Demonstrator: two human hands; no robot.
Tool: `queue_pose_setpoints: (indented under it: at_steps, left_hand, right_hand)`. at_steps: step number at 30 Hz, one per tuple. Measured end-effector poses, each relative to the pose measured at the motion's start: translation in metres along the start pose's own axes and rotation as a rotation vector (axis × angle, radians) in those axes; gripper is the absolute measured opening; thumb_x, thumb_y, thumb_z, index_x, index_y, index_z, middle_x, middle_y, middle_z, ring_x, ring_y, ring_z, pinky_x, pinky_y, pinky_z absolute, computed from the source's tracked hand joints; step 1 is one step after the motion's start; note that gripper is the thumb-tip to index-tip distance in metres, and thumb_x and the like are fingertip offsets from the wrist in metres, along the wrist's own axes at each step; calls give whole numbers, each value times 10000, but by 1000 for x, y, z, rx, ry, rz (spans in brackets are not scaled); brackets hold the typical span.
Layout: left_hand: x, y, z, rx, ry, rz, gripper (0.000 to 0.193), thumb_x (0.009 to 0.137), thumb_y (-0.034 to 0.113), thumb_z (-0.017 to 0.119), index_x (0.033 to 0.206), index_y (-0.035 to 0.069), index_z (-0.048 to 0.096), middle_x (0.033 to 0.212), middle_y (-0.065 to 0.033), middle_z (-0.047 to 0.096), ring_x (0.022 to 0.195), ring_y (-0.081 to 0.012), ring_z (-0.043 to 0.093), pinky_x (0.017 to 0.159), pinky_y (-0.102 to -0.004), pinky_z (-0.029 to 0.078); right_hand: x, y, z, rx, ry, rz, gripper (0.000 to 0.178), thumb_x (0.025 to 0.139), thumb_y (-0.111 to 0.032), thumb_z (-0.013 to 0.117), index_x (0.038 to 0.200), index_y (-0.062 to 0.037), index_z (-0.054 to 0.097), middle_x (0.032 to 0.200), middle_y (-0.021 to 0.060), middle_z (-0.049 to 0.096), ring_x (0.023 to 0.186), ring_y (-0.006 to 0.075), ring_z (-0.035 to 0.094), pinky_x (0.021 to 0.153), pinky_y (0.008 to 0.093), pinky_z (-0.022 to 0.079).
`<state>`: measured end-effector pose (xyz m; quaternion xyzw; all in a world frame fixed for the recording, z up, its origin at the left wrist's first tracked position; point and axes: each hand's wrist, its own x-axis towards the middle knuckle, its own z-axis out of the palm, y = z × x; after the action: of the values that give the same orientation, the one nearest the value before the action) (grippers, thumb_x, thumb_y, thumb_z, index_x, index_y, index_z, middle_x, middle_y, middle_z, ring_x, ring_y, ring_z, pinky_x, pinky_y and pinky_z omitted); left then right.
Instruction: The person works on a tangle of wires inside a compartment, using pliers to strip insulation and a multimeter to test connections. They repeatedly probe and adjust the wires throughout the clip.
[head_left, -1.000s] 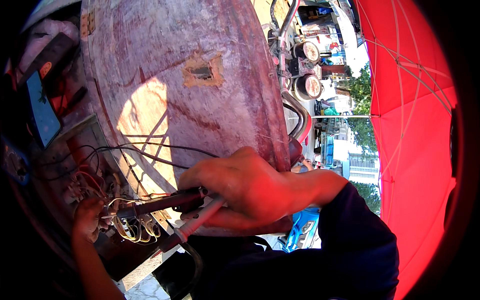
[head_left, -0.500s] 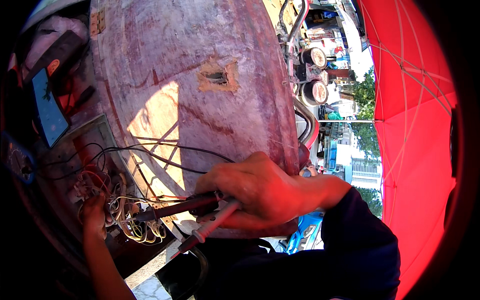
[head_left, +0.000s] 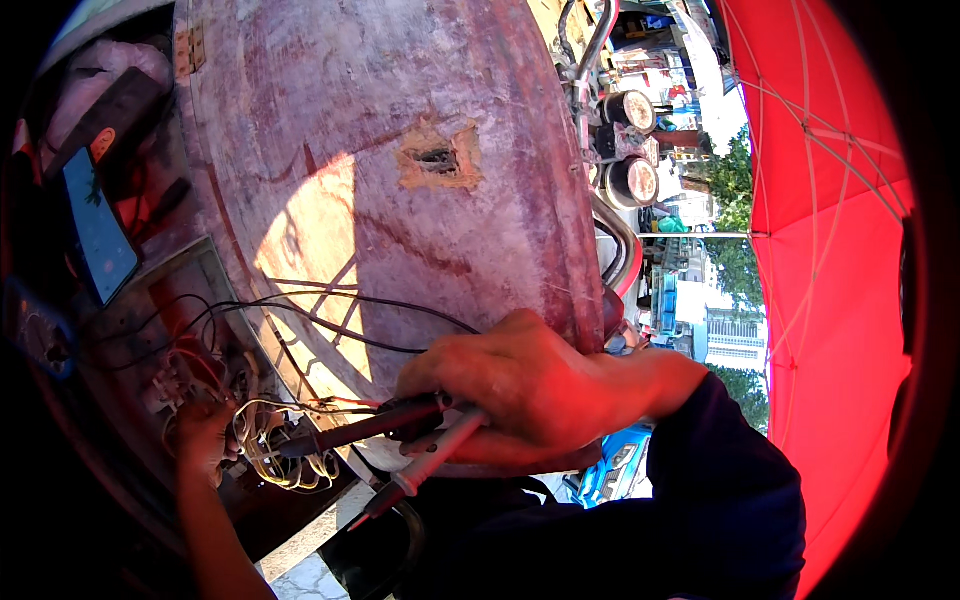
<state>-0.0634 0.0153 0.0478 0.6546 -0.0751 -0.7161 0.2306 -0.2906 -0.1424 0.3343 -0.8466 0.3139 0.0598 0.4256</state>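
My right hand [head_left: 505, 385] is closed around two multimeter test probes. The dark probe [head_left: 365, 428] points left, its end over a tangle of pale and yellowish wires [head_left: 270, 455]. The grey-handled probe [head_left: 447, 450] slants down and left below it, its tip away from the wires. Black test leads [head_left: 335, 312] run from my right hand leftward across the panel. My left hand [head_left: 203, 435] reaches into an open compartment beside the wires. Its fingers look closed, but shadow hides what is between them.
A weathered reddish panel [head_left: 470, 240] with a ragged hole fills the middle. At the left lie a phone-like slab [head_left: 103, 235] and a dim, blue-edged multimeter [head_left: 40, 325]. The compartment has a raised metal rim [head_left: 230, 290]. Bent metal tubes [head_left: 628, 245] and a red canopy [head_left: 835, 250] are on the right.
My right hand and both probes have shifted slightly right, and the dark probe's end has drawn back a little across the wires. My left hand has moved slightly right within the compartment.
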Motion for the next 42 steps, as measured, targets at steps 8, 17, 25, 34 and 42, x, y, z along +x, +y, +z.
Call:
queue_pose_setpoints:
  at_steps: [8, 17, 25, 34, 42]
  left_hand:
    - [2, 1, -3, -33, -15, -26, 255, 907, 194, 596, 698, 49, 570, 524, -32, 525, 348, -109, 435, 317, -255, 296]
    - [19, -34, -1, 67, 113, 135, 170, 843, 133, 638, 723, 22, 594, 567, -42, 538, 464, -115, 472, 435, -296, 346]
    - [9, -24, 10, 295, 146, 245, 127, 793, 70, 643, 745, -33, 585, 595, -96, 562, 547, -141, 533, 520, -325, 400]
    - [10, -33, 20, 389, 254, 496, 121, 821, 78, 611, 831, -41, 589, 689, -194, 609, 638, -322, 612, 603, -399, 441]
    - [2, -30, 28, 480, 365, 543, 130, 830, 103, 609, 862, -23, 601, 758, -237, 618, 763, -422, 619, 645, -457, 454]
  right_hand:
    - [-1, -1, 0, 8, -35, 67, 377, 768, -189, 729, 1026, -18, 513, 807, 130, 578, 684, 361, 614, 534, 427, 462]
    - [2, -1, 3, 38, -26, 56, 363, 788, -209, 731, 1014, -19, 520, 807, 122, 591, 677, 345, 625, 516, 408, 469]
    - [5, -9, -1, -8, -80, 123, 353, 804, -248, 722, 1009, -20, 546, 777, 115, 587, 651, 338, 621, 507, 402, 466]
    - [3, -9, 0, 25, -99, 95, 356, 802, -257, 727, 1006, -22, 554, 794, 125, 613, 663, 348, 631, 510, 410, 472]
    - [-1, -6, 5, 55, -118, 66, 358, 802, -259, 721, 1009, -24, 546, 795, 121, 618, 655, 356, 628, 514, 423, 475]
